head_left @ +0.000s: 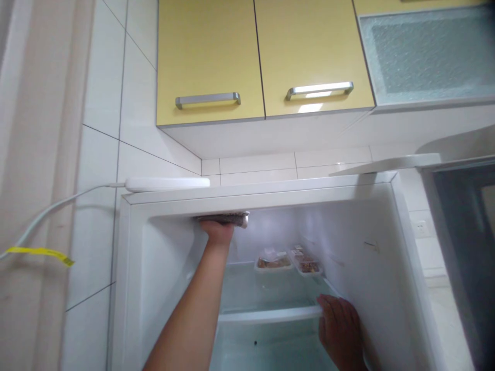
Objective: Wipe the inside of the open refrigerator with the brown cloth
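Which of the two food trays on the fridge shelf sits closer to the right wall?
The right tray, angled beside the fridge's right wall; the left tray sits nearer the shelf's middle, below the raised left hand.

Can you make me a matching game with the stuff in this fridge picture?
Things:
1. left hand
2. right hand
3. food trays
4. cupboard doors

Places or colours:
A. at the back of the glass shelf
B. yellow
C. pressing a cloth to the fridge ceiling
D. on the shelf's front right edge

Pairs: 1-C, 2-D, 3-A, 4-B
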Action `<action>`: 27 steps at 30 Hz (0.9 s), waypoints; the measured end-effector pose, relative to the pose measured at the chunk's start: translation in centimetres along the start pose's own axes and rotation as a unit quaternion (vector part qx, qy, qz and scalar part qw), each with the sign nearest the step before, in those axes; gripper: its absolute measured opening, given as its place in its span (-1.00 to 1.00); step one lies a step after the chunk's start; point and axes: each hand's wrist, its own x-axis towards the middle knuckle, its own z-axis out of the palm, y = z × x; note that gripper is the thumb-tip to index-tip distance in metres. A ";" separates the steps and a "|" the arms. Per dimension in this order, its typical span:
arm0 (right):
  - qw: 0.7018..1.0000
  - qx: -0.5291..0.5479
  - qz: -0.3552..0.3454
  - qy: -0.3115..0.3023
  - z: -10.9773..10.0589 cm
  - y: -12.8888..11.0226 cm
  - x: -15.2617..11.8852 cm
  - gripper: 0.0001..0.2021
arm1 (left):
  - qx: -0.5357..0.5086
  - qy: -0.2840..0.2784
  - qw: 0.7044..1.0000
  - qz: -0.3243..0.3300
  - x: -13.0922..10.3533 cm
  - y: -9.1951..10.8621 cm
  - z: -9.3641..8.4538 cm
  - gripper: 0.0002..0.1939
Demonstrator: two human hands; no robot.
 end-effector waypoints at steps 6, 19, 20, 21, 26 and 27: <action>1.000 0.003 -0.006 -0.008 -0.3 0.1 -0.1 -0.71 | 0.058 0.032 0.998 -0.004 3.9 -3.2 -1.4 -0.35; 1.000 0.005 -0.010 -0.015 -0.3 0.2 -0.3 -0.70 | -0.055 0.004 0.998 0.015 -6.2 3.6 1.5 -0.41; 1.000 0.005 -0.011 -0.016 -0.4 0.2 -0.2 -0.69 | -0.068 0.010 0.997 0.024 -7.7 4.8 2.0 -0.43; 1.000 0.005 -0.012 -0.016 -0.4 0.1 -0.2 -0.69 | -0.076 0.017 0.997 0.029 -9.1 5.9 2.5 -0.46; 1.000 0.010 -0.009 -0.016 -0.6 0.2 -0.1 -0.69 | -0.081 0.054 0.995 0.003 -13.1 10.1 4.1 -0.49; 1.000 0.010 -0.010 -0.017 -0.5 0.2 -0.1 -0.69 | -0.078 0.053 0.996 -0.003 -13.4 10.5 4.2 -0.49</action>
